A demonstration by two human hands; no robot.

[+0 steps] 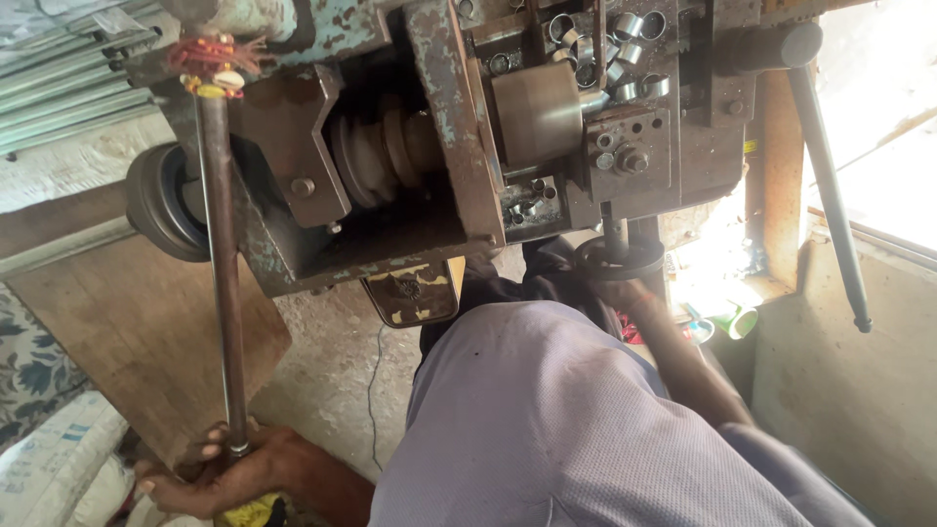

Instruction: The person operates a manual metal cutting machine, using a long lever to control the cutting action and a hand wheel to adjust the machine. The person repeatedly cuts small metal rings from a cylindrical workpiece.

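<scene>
While the left hand [220,468] is clamping the long lever [223,273], the right hand [617,290] is gripping the handwheel [618,260]; feeding seems underway, calling for steady turning.

Rusty brown lever rod [223,263], flaking blue-green machine body [332,24], lilac shirt [547,420], blue floral cloth [27,366], red threads [210,51].

Blown-out window glare right, dim elsewhere.

floor [337,361]: bare concrete | on it: wooden board [137,332], white sack [49,464], thin cable [371,390]
</scene>
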